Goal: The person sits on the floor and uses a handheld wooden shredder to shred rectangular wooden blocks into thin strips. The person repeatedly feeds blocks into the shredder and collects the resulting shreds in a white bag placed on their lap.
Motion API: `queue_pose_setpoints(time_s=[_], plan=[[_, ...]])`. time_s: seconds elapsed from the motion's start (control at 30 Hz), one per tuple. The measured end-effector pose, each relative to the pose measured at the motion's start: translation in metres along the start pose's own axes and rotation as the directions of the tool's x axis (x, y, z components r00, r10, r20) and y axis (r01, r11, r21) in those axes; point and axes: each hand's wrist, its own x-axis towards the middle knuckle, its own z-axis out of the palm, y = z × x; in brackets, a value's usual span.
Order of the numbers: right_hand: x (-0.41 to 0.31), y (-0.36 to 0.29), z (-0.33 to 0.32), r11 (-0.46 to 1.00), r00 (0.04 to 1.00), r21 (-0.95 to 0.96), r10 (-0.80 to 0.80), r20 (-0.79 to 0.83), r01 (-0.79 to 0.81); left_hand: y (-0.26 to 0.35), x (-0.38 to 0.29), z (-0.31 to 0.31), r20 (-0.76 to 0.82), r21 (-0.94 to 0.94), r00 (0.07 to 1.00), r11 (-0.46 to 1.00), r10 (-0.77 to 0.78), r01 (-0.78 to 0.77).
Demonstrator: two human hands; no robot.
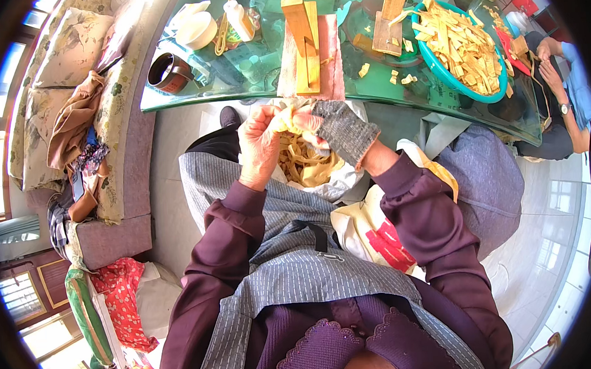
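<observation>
My left hand (260,141), bare, pinches a pale yellow strip (286,121) from one side. On its other side my right hand (340,127), in a grey knitted fingerless glove, grips the same strip. Both hands are above a white plastic bag (345,186) of similar yellowish strips (307,161), just off the table's near edge. Beyond them a wooden block stand (307,48) rests on a pink cloth (333,57) on the glass table. What the strip is made of, I cannot tell.
On the glass table (240,94) are a dark mug (169,73), white bowls (196,30), a white bottle (239,21), a second wooden stand (387,27) and a turquoise basket (503,76) of folded yellow pieces (458,45). Another person's hands (550,66) are at the far right. A sofa (118,143) stands left.
</observation>
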Motion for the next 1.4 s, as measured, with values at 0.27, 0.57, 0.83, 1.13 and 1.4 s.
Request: queue_pose_setpoints(time_s=[0.27, 0.57, 0.83, 1.13, 1.4], plan=[[0.011, 0.012, -0.001, 0.993, 0.955, -0.049, 0.091, -0.281, -0.109, 0.016, -0.005, 0.011, -0.042, 0.282, 0.998, 0.957, -0.055, 0.065], [0.006, -0.015, -0.024, 0.969, 0.966, 0.248, 0.046, -0.256, 0.019, 0.057, -0.001, -0.005, -0.006, 0.187, 1.0, 0.982, -0.004, 0.005], [0.013, 0.024, -0.016, 0.885, 0.958, -0.398, -0.282, -0.047, 0.241, 0.056, -0.004, 0.003, 0.324, 0.808, 0.939, 0.483, 0.112, -0.336], [0.023, 0.041, -0.007, -0.065, 0.955, -0.959, -0.097, 0.279, 0.274, 0.006, 0.007, -0.027, 0.537, 0.834, 0.843, 0.123, 0.041, -0.538], [0.023, 0.022, 0.009, 0.094, 0.824, -0.947, -0.525, 0.215, 0.307, -0.022, 0.047, -0.061, 0.598, 0.791, 0.795, 0.082, 0.102, -0.606]])
